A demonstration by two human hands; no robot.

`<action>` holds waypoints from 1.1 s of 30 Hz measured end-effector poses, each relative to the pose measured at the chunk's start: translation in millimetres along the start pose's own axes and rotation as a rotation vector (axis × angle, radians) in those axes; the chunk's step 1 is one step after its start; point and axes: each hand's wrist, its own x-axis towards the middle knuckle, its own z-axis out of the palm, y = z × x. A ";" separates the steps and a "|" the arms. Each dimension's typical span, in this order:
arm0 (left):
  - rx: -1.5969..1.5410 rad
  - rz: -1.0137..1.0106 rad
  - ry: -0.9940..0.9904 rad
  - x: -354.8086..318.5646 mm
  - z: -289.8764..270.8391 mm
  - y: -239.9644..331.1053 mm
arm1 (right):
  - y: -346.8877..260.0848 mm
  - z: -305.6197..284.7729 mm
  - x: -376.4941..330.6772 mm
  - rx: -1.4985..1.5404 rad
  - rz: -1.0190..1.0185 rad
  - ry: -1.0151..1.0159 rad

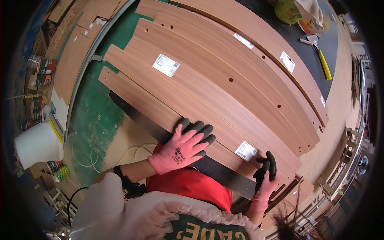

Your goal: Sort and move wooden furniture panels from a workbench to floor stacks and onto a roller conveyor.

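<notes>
My left hand [182, 148], in a pink glove with black-coated fingers, lies with its fingers spread on the nearest wood-grain boards [140, 90]. Beside the right part of these boards, my right hand [268, 176] in a matching glove is raised with its fingers loosely bent and apart. Nothing shows in its grasp. Close to its fingertips a white label [245, 151] is stuck on a board. Another label [166, 65] sits farther left. The boards lie side by side, and several have round holes near their ends and along their faces.
A yellow-handled tool [323, 64] and a bagged bundle [300, 16] lie on the dark tabletop [276, 24] at the far right. A black table edge [140, 120] runs along my front. To the left stand a white bucket [38, 146], cans [47, 66] and stacked panels [76, 52].
</notes>
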 end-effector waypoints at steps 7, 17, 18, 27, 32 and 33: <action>0.085 0.048 0.013 -0.8 10.4 -4.9 | -1.5 -5.4 11.3 0.018 0.014 -0.021; 0.076 0.167 0.143 10.2 11.9 10.1 | -23.8 -8.4 47.2 -0.027 -0.012 0.014; 0.049 0.178 0.124 11.6 12.2 15.8 | -25.3 -7.7 48.9 -0.018 -0.007 0.010; -0.260 0.532 0.120 44.4 -22.5 18.3 | -55.6 -11.0 68.7 -0.111 -0.019 -0.125; 0.147 -0.061 -0.052 68.4 -53.7 -15.0 | -105.3 -16.3 135.2 -0.340 -0.128 -0.018; 0.214 -0.091 -0.114 72.5 -53.8 -16.6 | -114.8 -16.0 152.4 -0.371 -0.137 -0.008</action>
